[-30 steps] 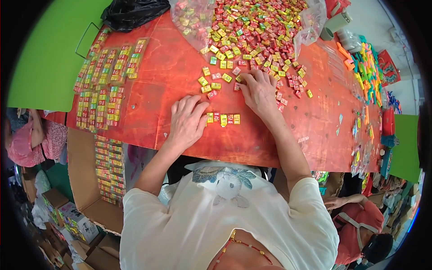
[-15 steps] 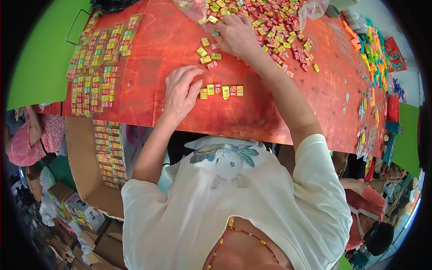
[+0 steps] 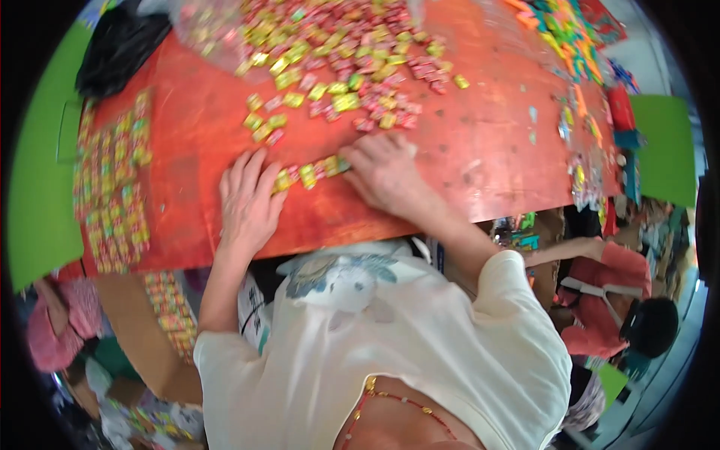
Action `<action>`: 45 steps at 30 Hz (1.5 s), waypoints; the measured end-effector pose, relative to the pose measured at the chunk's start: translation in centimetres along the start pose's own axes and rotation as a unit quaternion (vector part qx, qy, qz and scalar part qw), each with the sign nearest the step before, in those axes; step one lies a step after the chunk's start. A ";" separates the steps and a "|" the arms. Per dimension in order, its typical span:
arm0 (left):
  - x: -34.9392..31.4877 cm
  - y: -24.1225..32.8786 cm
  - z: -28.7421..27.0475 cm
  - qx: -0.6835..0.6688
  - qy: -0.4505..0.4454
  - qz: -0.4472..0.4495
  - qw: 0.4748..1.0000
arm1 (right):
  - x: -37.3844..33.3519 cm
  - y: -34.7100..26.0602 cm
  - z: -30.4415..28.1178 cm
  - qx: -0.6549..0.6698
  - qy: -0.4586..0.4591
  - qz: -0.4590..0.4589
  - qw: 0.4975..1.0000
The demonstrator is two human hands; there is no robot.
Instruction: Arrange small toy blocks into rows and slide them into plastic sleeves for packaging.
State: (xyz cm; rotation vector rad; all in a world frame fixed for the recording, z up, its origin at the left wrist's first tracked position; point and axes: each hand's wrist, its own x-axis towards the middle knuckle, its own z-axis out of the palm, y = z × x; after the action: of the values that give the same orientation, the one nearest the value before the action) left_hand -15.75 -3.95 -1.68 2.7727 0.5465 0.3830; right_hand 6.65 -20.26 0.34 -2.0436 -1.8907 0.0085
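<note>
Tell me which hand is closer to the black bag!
Left. The left hand is below and right of the black bag; the right hand is farther right, at the right end of the little box row.

A black bag (image 3: 120,49) lies crumpled at the upper left of the frame, beside a green board (image 3: 34,195) running down the left edge. At the upper right, orange, yellow and green plastic pieces (image 3: 568,37) lie heaped. Below them, toward the right edge, are a red box (image 3: 621,109) and another green board (image 3: 664,150). A co-worker in red (image 3: 611,292) shows at lower right, a person in pink (image 3: 82,315) at lower left, near a carton (image 3: 124,315).
</note>
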 end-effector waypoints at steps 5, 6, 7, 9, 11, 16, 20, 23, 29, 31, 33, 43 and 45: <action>-0.1 0.4 -0.1 0.000 0.002 -0.012 1.000 | -1.1 3.5 -3.5 0.013 0.094 0.046 0.994; 0.0 0.5 0.1 0.001 -0.004 -0.022 1.000 | -1.3 5.4 -3.5 -0.010 0.100 0.087 0.991; 0.0 0.6 0.0 0.009 -0.009 -0.019 1.000 | -1.5 7.8 -3.6 -0.029 0.126 0.104 0.986; -0.1 0.8 0.0 0.028 -0.011 -0.010 0.999 | -1.6 13.0 -3.3 -0.066 0.176 0.143 0.972; -0.1 1.1 -0.4 0.021 -0.016 -0.019 0.999 | -0.9 17.8 -3.5 -0.140 0.189 0.186 0.954; -0.4 1.0 -0.6 -0.001 -0.005 -0.021 1.000 | 0.6 29.8 -4.4 -0.219 0.213 0.258 0.917; -0.2 0.7 -0.4 -0.032 -0.009 -0.044 0.998 | 2.0 37.1 -6.9 -0.235 0.218 0.289 0.902; 0.1 0.8 -0.7 -0.038 -0.030 -0.067 0.997 | 2.8 42.2 -8.1 -0.244 0.191 0.337 0.889; 0.2 0.9 -0.7 0.003 -0.059 -0.074 0.995 | 4.4 48.0 -8.2 -0.224 0.168 0.363 0.889; 0.3 0.7 -0.5 0.010 -0.066 -0.070 0.995 | 4.5 49.3 -8.0 -0.232 0.120 0.368 0.892; 0.1 0.6 -0.3 0.031 -0.066 -0.069 0.995 | 5.0 49.1 -8.1 -0.202 0.103 0.373 0.900; 0.3 1.0 -0.4 0.023 -0.065 -0.071 0.995 | 0.0 42.2 -7.5 -0.234 0.113 0.343 0.903; 0.3 1.2 -0.5 0.023 -0.059 -0.068 0.996 | -2.0 39.8 -7.0 -0.234 0.123 0.337 0.904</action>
State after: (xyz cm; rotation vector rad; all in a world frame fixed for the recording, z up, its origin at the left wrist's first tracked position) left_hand -15.25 -4.74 -0.75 2.7590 0.7173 0.1760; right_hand 46.48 -25.66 -3.98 -2.7634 -1.0201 -0.5494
